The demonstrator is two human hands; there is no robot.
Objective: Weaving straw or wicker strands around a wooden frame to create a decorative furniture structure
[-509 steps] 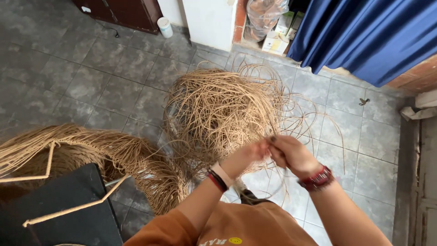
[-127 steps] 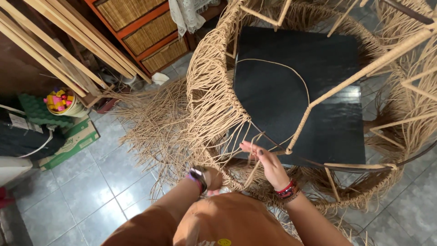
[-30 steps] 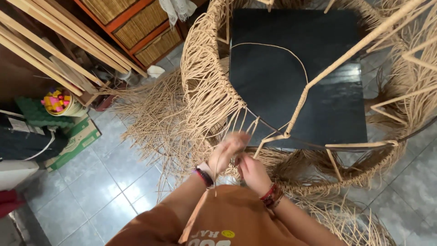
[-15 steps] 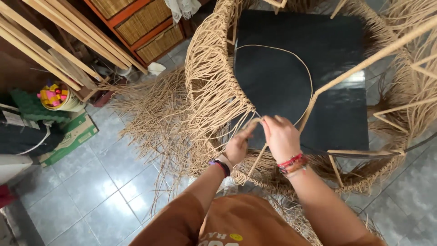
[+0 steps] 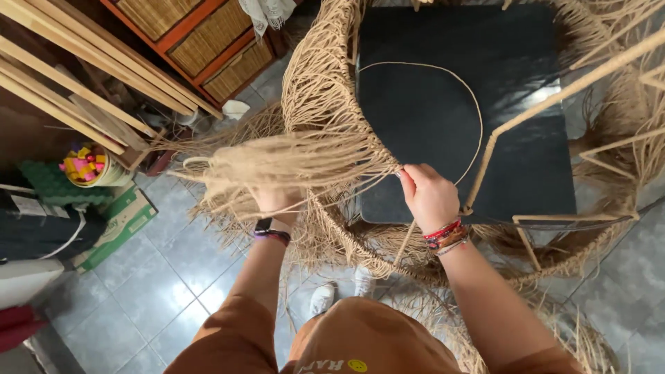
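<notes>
Both hands were up at the woven rim: the right hand [image 5: 428, 196] was curled shut, fingers pinched on the pale strands [image 5: 315, 158] right where they met the woven rattan wall [image 5: 320, 90], several coloured bracelets [image 5: 447, 235] stacked at its wrist. The left hand [image 5: 276, 199] sat well apart from it, off to the side, half buried under the loose fringe of those same strands, so whether it was gripping or simply resting under the bundle could not be told; one dark watch [image 5: 267, 227] showed on that wrist. Below, two white shoes [image 5: 341, 291] stood on the grey tiled floor [image 5: 149, 291], with stray fibre scattered around them. Beyond the hands, the round rattan frame curved around one flat black panel [image 5: 450, 118], and a single thin cane hoop [image 5: 454, 79] arced across that panel. Bare cane struts [image 5: 554, 86] angled over the right side of the frame. Farther off to the left, a green cardboard box [image 5: 114, 225] lay on the tiles, a small tub of bright bits [image 5: 86, 165] sat above it, long wooden slats [image 5: 90, 66] leaned across, and a red cabinet with woven drawer fronts [image 5: 201, 41] stood at the back.
</notes>
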